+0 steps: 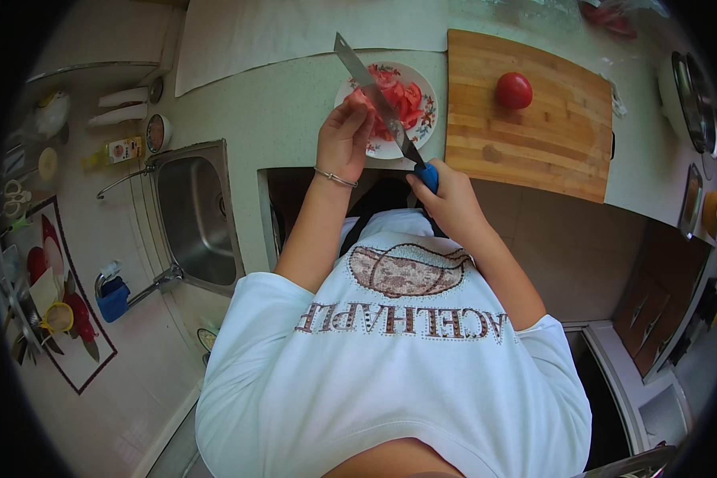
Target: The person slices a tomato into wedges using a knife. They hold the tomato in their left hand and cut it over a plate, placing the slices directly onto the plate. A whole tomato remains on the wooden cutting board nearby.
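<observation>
My right hand (pixel 449 192) grips the blue handle of a kitchen knife (pixel 377 103). Its long blade slants up and left across a white plate with a floral rim (pixel 428 119). Between the fingers and thumb of my left hand (pixel 345 136) is a piece of tomato (pixel 358 97), close against the left side of the blade. Cut tomato pieces (pixel 403 98) are heaped on the plate beneath, partly hidden by the knife and my left hand. A whole red tomato (pixel 514 91) rests on the wooden cutting board (pixel 538 146) to the right of the plate.
A steel sink (pixel 197 221) with a faucet (pixel 161 278) lies at the left. Beyond it stand a yellow bottle (pixel 119 150) and a small bowl (pixel 158 132). Pans (pixel 687 101) stand at the far right. The countertop's front edge (pixel 305 168) runs just below the plate.
</observation>
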Demonstrator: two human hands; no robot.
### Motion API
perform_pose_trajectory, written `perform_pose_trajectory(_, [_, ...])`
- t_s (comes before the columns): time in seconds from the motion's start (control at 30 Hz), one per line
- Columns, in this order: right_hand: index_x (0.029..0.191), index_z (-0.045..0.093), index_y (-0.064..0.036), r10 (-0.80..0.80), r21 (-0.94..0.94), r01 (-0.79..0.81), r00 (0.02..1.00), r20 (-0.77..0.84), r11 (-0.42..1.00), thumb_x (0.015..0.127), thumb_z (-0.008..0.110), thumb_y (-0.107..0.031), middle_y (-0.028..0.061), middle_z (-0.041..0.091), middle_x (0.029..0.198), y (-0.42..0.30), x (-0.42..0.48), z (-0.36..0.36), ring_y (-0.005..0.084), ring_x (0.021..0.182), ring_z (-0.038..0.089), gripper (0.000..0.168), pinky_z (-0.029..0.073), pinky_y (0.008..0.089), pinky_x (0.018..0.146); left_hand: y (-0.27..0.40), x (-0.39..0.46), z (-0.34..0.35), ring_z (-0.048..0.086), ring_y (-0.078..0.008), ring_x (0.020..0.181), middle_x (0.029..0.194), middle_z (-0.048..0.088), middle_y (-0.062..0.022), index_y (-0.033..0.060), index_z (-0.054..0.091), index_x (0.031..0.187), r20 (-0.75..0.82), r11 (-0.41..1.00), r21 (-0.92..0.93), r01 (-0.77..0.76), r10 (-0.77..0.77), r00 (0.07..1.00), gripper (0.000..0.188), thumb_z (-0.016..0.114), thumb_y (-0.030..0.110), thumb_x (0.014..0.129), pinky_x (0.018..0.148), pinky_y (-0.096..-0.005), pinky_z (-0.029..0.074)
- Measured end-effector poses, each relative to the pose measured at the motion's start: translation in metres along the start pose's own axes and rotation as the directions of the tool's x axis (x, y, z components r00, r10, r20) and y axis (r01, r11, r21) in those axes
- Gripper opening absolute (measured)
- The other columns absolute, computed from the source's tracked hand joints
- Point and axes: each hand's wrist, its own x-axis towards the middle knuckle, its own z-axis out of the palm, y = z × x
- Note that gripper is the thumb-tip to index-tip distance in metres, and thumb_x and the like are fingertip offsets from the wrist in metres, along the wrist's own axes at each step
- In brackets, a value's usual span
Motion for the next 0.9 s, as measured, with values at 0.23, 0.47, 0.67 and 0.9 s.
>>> perform_pose_trajectory(0.23, [0.085, 0.051, 0.004, -0.052, -0.137, 0.049, 0.998, -0.021, 0.989, 0.082, 0.06, -0.02, 0.0265, 0.056, 0.07, 0.003, 0.001, 0.007, 0.0439, 0.07, 0.054, 0.026, 0.043, 0.0448, 0.061, -0.003, -0.004, 0.006, 0.057, -0.0188, 0.096, 0.103, 0.06, -0.0102, -0.0026, 0.055, 0.103, -0.056, 0.994, 0.089, -0.068, 0.073, 0.996, 0.022, 0.059, -0.002, 0.081, 0.088, -0.0304, 0.048])
perform_pose_trajectory(0.47, [0.084, 0.049, 0.004, -0.044, -0.178, 0.036, 0.998, -0.04, 0.983, 0.082, 0.06, -0.02, 0.0273, 0.055, 0.069, 0.013, 0.001, 0.012, 0.0446, 0.069, 0.054, 0.027, 0.043, 0.0464, 0.061, -0.007, -0.002, 0.006, 0.058, -0.0207, 0.095, 0.103, 0.059, -0.0121, -0.0051, 0.055, 0.102, -0.106, 0.988, 0.122, -0.098, 0.111, 0.988, 0.021, 0.058, -0.002, 0.081, 0.088, -0.033, 0.047])
perform_pose_trajectory(0.67, [0.084, 0.05, 0.005, -0.024, -0.189, 0.016, 0.999, -0.041, 0.982, 0.083, 0.059, -0.021, 0.0276, 0.056, 0.07, 0.011, 0.004, 0.014, 0.0447, 0.07, 0.055, 0.027, 0.044, 0.0472, 0.061, -0.016, -0.003, 0.01, 0.058, -0.0216, 0.094, 0.102, 0.059, -0.0135, -0.0066, 0.054, 0.102, -0.18, 0.977, 0.177, -0.121, 0.152, 0.972, 0.022, 0.059, 0.0, 0.081, 0.086, -0.0334, 0.048])
perform_pose_trajectory(0.9, [0.089, 0.051, 0.004, -0.029, -0.234, 0.018, 0.999, -0.044, 0.972, 0.083, 0.059, -0.02, 0.028, 0.057, 0.072, 0.011, 0.007, 0.017, 0.0449, 0.072, 0.056, 0.027, 0.044, 0.0487, 0.063, -0.022, -0.002, 0.016, 0.058, -0.0195, 0.09, 0.1, 0.059, -0.0126, -0.008, 0.053, 0.102, -0.221, 0.965, 0.199, -0.168, 0.211, 0.952, 0.024, 0.06, 0.001, 0.081, 0.081, -0.0302, 0.049])
